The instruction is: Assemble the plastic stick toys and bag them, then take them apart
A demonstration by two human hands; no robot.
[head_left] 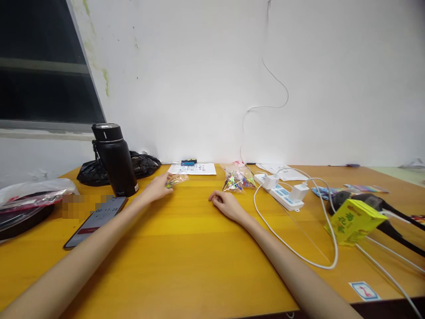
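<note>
My left hand (158,189) reaches to the back of the table, its fingers closed on a small clear plastic bag (179,178) with thin greenish pieces inside. Part of the bag is hidden behind the fingers. My right hand (227,205) rests on the tabletop with its fingers curled in, and nothing shows in it. Just behind it lies a larger clear plastic bag (236,178) of small colourful parts. A white paper sheet (206,169) and a screwdriver (189,162) are near the wall, behind the left hand.
A black thermos (116,161) stands left, by a phone (96,221) showing a timer and a black plastic bag (91,172). At right, a white power strip (285,197) has plugged chargers and looping cables. A yellow-green carton (357,221) stands beyond them beside black straps (395,230).
</note>
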